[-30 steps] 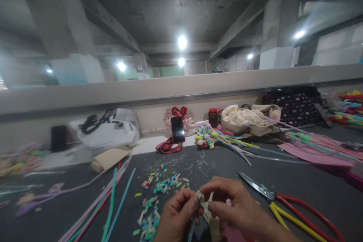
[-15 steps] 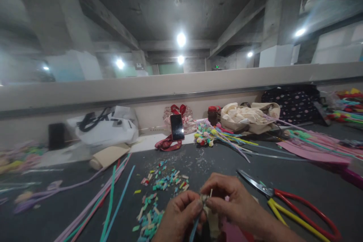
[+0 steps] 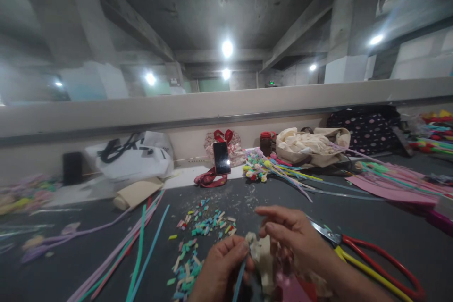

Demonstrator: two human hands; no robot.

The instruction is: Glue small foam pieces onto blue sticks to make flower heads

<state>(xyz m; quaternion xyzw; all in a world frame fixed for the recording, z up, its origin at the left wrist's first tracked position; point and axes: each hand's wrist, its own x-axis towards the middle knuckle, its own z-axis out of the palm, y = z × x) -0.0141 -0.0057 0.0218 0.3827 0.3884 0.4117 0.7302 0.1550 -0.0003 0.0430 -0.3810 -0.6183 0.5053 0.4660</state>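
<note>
My left hand [image 3: 222,266] pinches a thin blue stem [image 3: 239,279] between thumb and fingers. At the stem's top sits a small, crumpled whitish head [image 3: 252,245], blurred in its detail. My right hand [image 3: 295,236] is just to the right of that head, its fingers apart and nothing visible in them. Below the hands lie a pink piece [image 3: 288,285] and a beige strip, partly covered. Beside the right wrist rest scissors [image 3: 334,236] with one red and one yellow handle.
Many small coloured cut bits [image 3: 210,222] are scattered left of the hands. Long coloured strips [image 3: 139,245] lie farther left. At the back stand a phone [image 3: 222,158], a red-lidded jar [image 3: 265,144], a bundle of tufted stems [image 3: 256,165] and a cloth bag [image 3: 293,155].
My right hand has let go of the whitish head and lifted away up and right, its fingers spreading. My left hand keeps its pinch on the blue stem.
</note>
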